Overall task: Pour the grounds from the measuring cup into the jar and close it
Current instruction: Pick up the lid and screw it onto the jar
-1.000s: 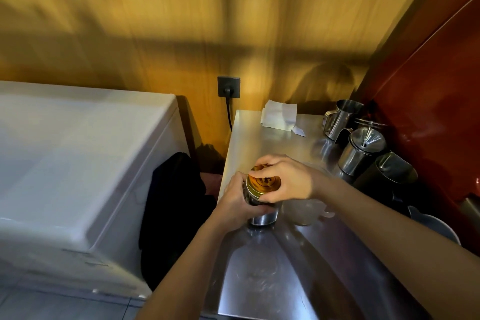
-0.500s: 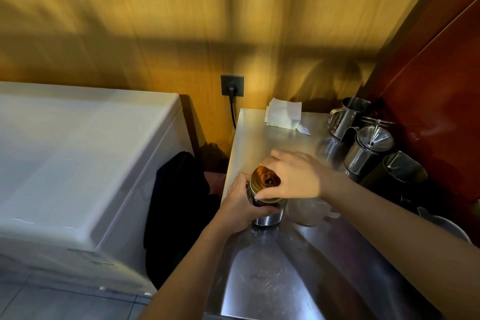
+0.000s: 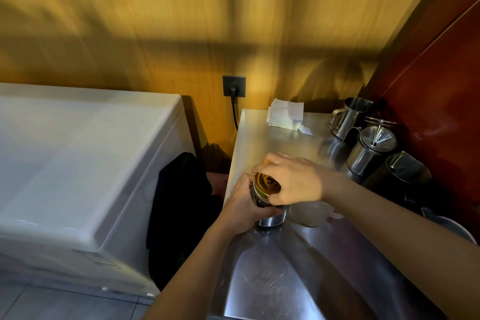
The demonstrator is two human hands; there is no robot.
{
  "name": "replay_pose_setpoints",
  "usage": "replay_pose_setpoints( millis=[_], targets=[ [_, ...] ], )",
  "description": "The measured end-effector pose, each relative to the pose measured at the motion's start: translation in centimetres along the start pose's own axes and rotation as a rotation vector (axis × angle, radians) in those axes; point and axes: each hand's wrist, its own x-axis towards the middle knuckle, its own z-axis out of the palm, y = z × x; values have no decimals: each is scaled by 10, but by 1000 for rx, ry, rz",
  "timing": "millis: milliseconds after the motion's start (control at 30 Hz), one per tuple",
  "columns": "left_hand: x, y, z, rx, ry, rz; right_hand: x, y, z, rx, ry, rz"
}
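- Jar (image 3: 270, 212): we find it upright on the steel worktop (image 3: 280, 280), near the left edge; metal base showing below our fingers.
- Left hand (image 3: 242, 205): grip clamped around the jar's body, to brace it.
- Right hand (image 3: 293, 182): grip closed over the rim of the gold lid (image 3: 266, 183), which sits on the jar mouth.
- Measuring cup (image 3: 310, 214): translucent, set down just right of the jar, partly hidden under our right wrist; we judge the pour done.
- Step in hand, as we judge it: tightening the lid. We should keep it level, hold the jar firmly against turning, and twist until it seats without cross-threading.
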Motion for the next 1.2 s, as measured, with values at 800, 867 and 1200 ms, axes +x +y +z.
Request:
replay_pose_setpoints(
  millis=[800,867,1200],
  targets=[
    [-3,4,2,37,-9,33,-2,7,2,-98,89,147],
    [-4,4,2,31,-17,35,-1,8,3,-208,177,206],
    [-3,3,3,16,-9,46,-2,5,13,-201,102,115]
  ],
)
